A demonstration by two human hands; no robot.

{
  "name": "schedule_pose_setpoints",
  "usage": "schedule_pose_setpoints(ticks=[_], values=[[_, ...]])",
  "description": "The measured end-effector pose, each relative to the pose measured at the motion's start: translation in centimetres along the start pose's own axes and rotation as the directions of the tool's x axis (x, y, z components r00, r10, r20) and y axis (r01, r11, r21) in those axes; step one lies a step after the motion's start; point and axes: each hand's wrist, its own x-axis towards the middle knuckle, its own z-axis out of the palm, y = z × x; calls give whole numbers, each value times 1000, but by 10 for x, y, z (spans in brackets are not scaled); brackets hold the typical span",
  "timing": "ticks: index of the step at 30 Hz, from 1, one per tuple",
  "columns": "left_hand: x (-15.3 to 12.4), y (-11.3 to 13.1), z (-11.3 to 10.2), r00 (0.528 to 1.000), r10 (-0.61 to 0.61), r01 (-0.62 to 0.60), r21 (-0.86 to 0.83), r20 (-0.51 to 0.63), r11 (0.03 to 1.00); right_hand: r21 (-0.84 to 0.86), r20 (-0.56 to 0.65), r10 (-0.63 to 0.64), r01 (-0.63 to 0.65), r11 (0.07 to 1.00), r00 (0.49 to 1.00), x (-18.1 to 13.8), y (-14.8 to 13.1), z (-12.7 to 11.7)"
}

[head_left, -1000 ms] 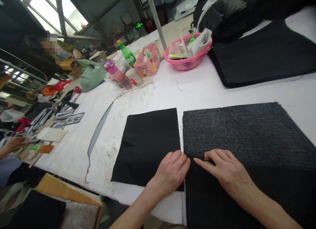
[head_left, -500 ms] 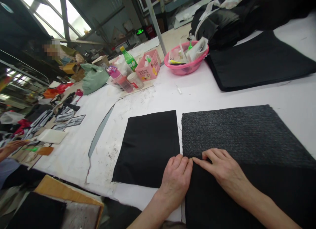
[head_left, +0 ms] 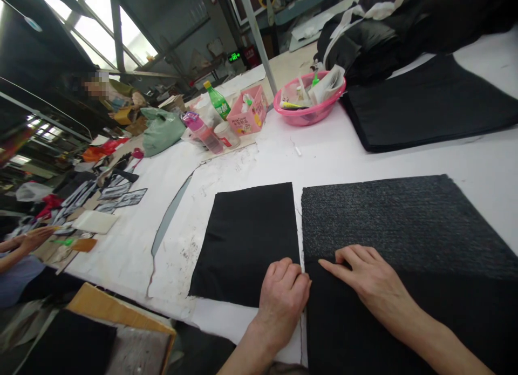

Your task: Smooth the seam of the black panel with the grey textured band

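My left hand [head_left: 283, 297] is closed, fingers curled and pressed together, at the gap between two cloth pieces. Whatever its fingertips hold, if anything, is hidden. Beneath and beyond it lies a flat, roughly square black cloth piece [head_left: 251, 229]. My right hand [head_left: 370, 278] rests on the larger cloth to the right, its thumb stretched out and apart from the bent fingers. That thumb touches the line where a dark grey ribbed fabric [head_left: 380, 218] meets a plain black fabric [head_left: 364, 337] nearer me.
Further back on the white-covered table [head_left: 267, 162] stand a pink basin [head_left: 307, 115], a pink box [head_left: 249, 113], a green bottle [head_left: 217, 101] and a pink bottle [head_left: 204, 132]. Stacked black cloth [head_left: 429, 110] lies back right. Another person's hands [head_left: 34, 237] are at far left.
My left hand has drawn slightly toward me, parting from my right thumb. My right hand stays at the fabric line. The whole view has shifted a little.
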Motion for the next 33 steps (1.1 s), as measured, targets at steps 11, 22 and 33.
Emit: schedule_pose_setpoints(ticks=[11, 22, 33], values=[[2, 6, 17, 994, 84, -94, 158, 73, 983, -15, -44, -13, 12, 1000, 999, 2, -1, -2], [2, 5, 16, 986, 94, -118, 174, 141, 978, 1, -31, -36, 36, 999, 999, -1, 14, -13], [6, 7, 9, 972, 104, -143, 180, 211, 973, -45, -2, -83, 83, 996, 997, -9, 23, -12]])
